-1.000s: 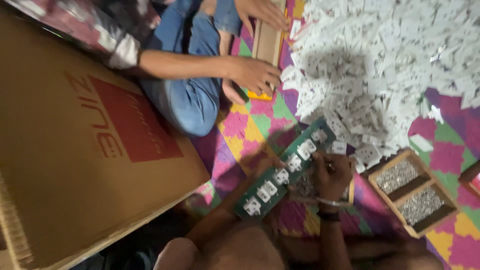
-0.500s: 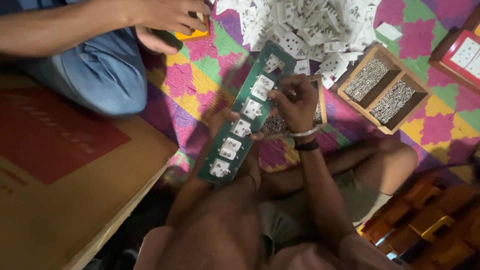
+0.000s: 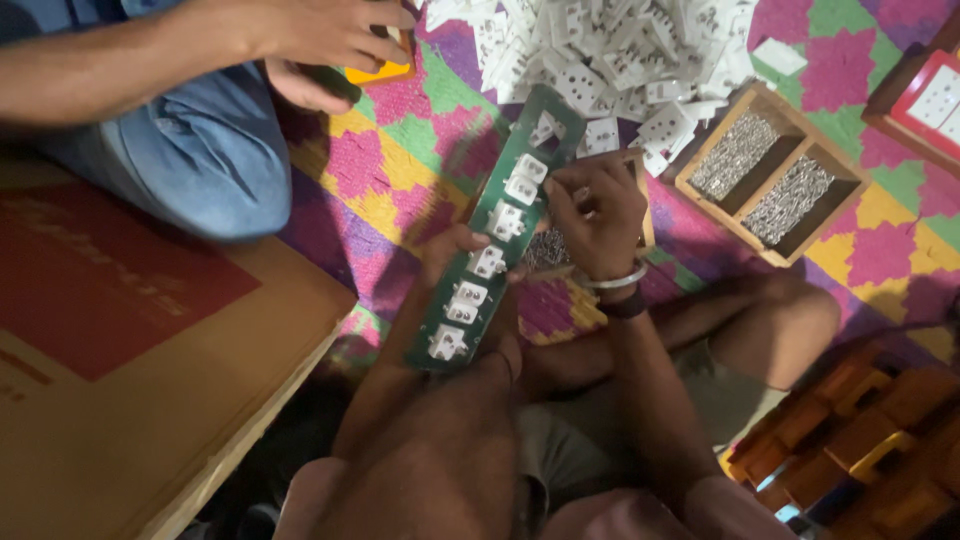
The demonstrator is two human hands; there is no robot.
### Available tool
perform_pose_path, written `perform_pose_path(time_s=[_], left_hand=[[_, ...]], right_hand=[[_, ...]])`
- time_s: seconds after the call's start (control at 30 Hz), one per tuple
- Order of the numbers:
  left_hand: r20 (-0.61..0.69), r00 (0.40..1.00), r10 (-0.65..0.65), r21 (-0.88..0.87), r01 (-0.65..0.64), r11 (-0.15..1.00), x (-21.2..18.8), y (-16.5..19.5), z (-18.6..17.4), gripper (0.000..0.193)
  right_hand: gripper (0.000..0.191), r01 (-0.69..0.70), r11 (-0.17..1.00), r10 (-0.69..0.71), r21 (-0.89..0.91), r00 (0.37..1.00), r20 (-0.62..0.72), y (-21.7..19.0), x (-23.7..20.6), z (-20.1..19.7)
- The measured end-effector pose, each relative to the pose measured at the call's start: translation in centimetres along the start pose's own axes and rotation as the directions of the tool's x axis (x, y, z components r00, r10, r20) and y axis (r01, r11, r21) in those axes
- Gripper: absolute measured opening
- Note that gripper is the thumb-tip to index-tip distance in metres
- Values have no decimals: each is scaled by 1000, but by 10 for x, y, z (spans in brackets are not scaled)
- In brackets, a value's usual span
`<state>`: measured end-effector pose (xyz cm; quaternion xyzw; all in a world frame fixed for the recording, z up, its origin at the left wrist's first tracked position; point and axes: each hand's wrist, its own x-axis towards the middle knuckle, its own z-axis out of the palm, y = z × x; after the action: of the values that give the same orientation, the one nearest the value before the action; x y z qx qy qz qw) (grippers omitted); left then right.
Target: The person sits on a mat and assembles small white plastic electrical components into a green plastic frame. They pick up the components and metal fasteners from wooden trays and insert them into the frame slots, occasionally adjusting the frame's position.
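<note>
The long green board (image 3: pixel 497 235) looks like matt plastic, its white sockets (image 3: pixel 468 299) smooth and faintly glossy — like the loose pile (image 3: pixel 610 60) beyond. Right, a bare wooden tray (image 3: pixel 768 170) holds shiny metal bits; left, matt cardboard (image 3: pixel 120 380) — a patterned foam-like mat (image 3: pixel 400 160) underneath.

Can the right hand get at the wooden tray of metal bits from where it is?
Probably yes: the right hand is at the green strip, and the wooden tray lies just beyond it on the mat with nothing between.

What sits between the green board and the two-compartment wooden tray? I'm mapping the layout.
In the head view, the right hand and patterned mat lie between green board and wooden tray.
</note>
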<state>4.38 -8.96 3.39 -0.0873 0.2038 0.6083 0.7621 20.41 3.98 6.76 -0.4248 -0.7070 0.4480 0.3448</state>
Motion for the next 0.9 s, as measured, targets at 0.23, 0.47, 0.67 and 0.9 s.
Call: perform_pose_path(time_s=[0.23, 0.47, 0.67, 0.9], left_hand=[[135, 988, -79, -62, 88, 994, 0, 0, -10, 65], [-5, 994, -105, 216, 104, 971, 6, -4, -20, 64], [-13, 998, -68, 344, 69, 936, 5, -2, -26, 61], [-147, 978, -145, 354, 189, 916, 1, -3, -33, 47]], right_hand=[[14, 108, 992, -106, -68, 994, 32, -8, 3, -5], [14, 180, 977, -173, -115, 983, 65, -3, 5, -8], [15, 257, 953, -249, -158, 966, 67, -1, 4, -9], [15, 256, 960, -243, -114, 963, 115, 2, 1, -16]])
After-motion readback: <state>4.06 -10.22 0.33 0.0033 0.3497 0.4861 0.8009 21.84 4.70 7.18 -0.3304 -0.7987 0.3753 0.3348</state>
